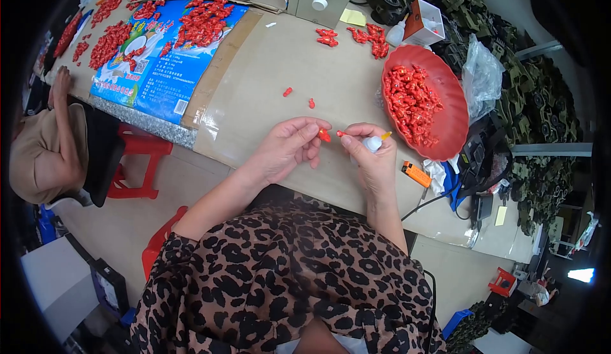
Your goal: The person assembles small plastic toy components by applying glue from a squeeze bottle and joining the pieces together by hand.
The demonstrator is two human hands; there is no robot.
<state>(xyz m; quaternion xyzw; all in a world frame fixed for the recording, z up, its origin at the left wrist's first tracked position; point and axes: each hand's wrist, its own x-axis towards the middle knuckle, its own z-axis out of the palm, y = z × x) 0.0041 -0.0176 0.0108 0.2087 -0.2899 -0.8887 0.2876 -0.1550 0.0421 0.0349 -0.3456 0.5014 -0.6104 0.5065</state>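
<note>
My left hand (289, 148) pinches a small glossy red plastic figure part (325, 136) between thumb and fingertips. Close beside it, my right hand (374, 157) grips a tinier red piece (340, 134) at its fingertips. The same hand also holds a small white squeeze bottle (371, 143) with a yellow nozzle, lying across the fingers and pointing right. The two red parts are a short gap apart, above the table (254, 106). Beyond my hands lie two loose red bits, one a small part (312, 103) and the other a smaller piece (287, 91).
Right of my hands stands a scalloped red bowl (453, 109) holding many red parts. An orange lighter (416, 174) lies near the edge. More red parts (203, 23) cover a blue printed sheet (172, 87). A grey box (321, 1) stands behind; another person (51, 147) sits left.
</note>
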